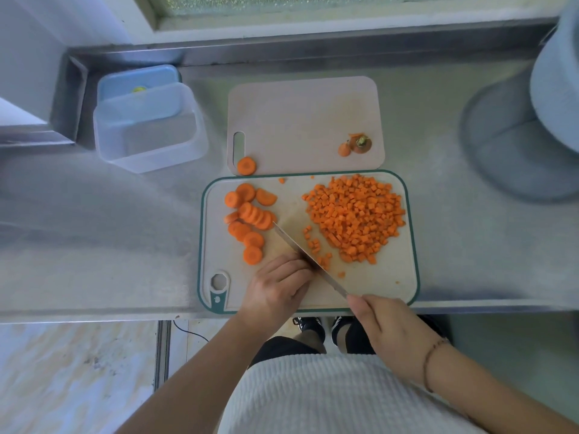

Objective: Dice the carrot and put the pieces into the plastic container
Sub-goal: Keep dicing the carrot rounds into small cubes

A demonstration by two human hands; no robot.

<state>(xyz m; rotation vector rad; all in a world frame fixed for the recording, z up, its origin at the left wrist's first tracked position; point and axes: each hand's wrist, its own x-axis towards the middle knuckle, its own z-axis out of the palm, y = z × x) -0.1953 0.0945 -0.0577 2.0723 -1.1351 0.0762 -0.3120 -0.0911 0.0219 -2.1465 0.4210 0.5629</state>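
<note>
1. Steel counter (454,245) under a window sill; teal-rimmed board (404,277) at its near edge serves as landmark.
2. On the board: heap of dice (354,214) on its right half, rounds (250,220) still whole on its left half, a few stray cubes between them by the blade.
3. Behind the board, touching its far edge: second board (300,120) with carrot top (360,143) and one round (246,166) at its near left corner.
4. Container (150,133) behind and left of the board, well apart, uncovered, nothing in it; lid (134,86) leaning behind it.
5. Right hand (388,327) curled round the handle of the knife (310,261) at the board's near right; blade slanting across the middle toward the rounds.
6. Left hand (275,289) on the board's near middle, fingers curled under, right against the blade; cannot tell whether a piece sits beneath them.
7. Risks, as judgement:
   - Nicked knuckles, given fingers so close to the edge.
   - Rounds skidding or rolling off the left side if cut unstacked.
   - Dice spilling over the right rim during scraping.
   - Dropped pieces on the long carry to the container.
   - Stray round behind the board forgotten.
</note>
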